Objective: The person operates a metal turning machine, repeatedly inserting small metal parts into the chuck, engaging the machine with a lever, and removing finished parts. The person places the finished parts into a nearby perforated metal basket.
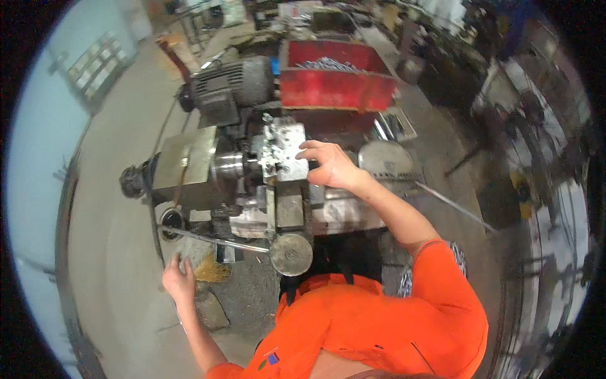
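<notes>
The box-shaped headstock (184,161) stands to my left; treat its round metal spindle (228,165) as the main hazard, since I cannot tell whether it is at rest. The metal block (291,142) sits just right of the spindle and is my work point. My right grip (331,165) is at the block's right edge, digits spread and curved; whether they press on it I cannot tell. Maintain light, steady contact on this outer side only. My left grip (178,279) is spread and empty, near the straw-coloured bristles (213,270). Keep bare fingertips off the bright bits (268,155), possibly sharp chips, along the block's left side.
</notes>
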`<state>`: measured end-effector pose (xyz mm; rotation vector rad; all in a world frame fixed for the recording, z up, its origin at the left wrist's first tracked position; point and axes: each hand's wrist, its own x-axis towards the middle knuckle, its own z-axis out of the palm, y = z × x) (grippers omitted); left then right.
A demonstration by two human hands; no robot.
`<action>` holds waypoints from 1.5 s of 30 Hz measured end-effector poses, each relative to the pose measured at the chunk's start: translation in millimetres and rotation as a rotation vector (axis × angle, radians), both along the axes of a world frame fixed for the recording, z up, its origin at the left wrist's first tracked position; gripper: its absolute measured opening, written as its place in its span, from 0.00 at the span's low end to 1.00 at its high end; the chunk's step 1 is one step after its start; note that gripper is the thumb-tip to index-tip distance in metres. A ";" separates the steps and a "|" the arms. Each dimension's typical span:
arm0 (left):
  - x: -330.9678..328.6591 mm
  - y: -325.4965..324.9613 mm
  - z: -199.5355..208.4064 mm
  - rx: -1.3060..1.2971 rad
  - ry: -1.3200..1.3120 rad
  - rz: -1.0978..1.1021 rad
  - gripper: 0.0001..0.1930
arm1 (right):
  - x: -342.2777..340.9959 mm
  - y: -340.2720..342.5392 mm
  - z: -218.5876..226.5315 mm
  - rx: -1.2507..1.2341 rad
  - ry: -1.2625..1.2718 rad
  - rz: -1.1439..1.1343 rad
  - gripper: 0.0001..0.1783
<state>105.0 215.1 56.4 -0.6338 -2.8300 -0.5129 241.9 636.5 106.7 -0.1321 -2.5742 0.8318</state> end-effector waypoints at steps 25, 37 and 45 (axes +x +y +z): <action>-52.6 118.9 -112.8 0.097 -0.300 -0.270 0.17 | 427.5 32.8 -265.2 -0.030 -1.272 -0.726 0.18; -53.7 121.9 -108.8 0.125 -0.314 -0.355 0.14 | 420.6 44.4 -286.7 -0.275 -1.216 -1.010 0.21; 11.9 158.3 -10.3 0.447 -0.539 -0.446 0.13 | 301.8 5.6 -149.6 -0.705 0.180 -0.435 0.21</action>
